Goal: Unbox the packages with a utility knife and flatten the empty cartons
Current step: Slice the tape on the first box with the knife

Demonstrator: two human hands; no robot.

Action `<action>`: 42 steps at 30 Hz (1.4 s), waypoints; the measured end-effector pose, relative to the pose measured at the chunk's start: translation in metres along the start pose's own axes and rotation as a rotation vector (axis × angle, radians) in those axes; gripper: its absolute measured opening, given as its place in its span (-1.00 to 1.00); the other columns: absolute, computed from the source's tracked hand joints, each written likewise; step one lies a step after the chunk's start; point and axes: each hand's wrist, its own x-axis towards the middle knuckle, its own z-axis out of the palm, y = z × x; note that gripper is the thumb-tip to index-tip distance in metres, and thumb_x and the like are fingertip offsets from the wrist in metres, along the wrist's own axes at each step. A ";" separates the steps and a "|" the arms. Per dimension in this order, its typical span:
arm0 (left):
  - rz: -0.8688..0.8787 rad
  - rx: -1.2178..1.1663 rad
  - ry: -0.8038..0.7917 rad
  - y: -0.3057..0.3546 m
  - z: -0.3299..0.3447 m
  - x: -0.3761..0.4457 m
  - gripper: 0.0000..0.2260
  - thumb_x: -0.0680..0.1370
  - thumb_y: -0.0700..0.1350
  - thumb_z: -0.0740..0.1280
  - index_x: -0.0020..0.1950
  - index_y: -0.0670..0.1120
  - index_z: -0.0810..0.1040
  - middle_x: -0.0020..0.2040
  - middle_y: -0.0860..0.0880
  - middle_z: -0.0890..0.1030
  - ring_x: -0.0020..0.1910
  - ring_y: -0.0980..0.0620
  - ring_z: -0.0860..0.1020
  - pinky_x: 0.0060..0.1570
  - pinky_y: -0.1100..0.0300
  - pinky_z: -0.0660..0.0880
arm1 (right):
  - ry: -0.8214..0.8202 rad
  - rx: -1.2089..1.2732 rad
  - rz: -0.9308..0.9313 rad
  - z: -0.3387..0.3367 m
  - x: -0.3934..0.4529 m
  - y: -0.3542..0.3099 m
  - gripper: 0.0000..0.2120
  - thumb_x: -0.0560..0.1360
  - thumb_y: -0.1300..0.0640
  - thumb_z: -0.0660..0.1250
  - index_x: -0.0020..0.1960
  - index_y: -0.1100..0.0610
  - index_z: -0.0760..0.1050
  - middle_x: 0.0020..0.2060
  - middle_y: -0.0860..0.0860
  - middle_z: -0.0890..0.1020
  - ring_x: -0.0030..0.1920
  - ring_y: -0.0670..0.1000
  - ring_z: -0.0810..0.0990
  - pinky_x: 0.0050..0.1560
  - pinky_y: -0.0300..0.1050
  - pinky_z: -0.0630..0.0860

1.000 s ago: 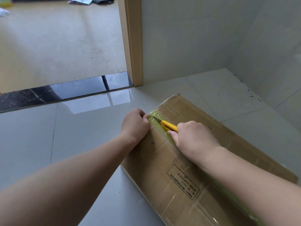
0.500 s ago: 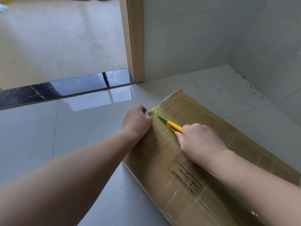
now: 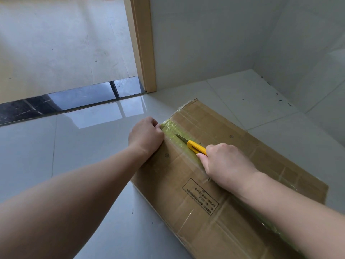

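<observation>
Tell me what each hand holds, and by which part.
The right hand grips the yellow utility knife by its handle's rear end. The left hand, a fist, presses the brown cardboard carton at its far edge; any grip is hidden.

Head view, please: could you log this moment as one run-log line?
stage: slitting tape | right hand: grips utility knife, blade on green tape | left hand: fist at carton edge

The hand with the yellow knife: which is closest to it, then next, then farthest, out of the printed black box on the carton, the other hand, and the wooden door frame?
From the right hand:
1. Printed label, just below it on the carton.
2. Left hand, to its left at the carton's end.
3. Door frame, far off, up beyond both hands.
</observation>
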 end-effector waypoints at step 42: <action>0.028 0.081 0.003 0.003 0.004 -0.004 -0.85 0.61 -0.08 0.16 0.09 -0.07 0.48 -0.06 0.00 0.46 -0.08 0.00 0.40 -0.08 0.12 0.33 | 0.055 -0.061 -0.130 0.028 -0.024 0.032 -0.51 0.64 0.16 0.03 0.54 0.06 0.00 0.04 0.03 0.56 -0.13 0.04 0.55 -0.26 -0.11 0.42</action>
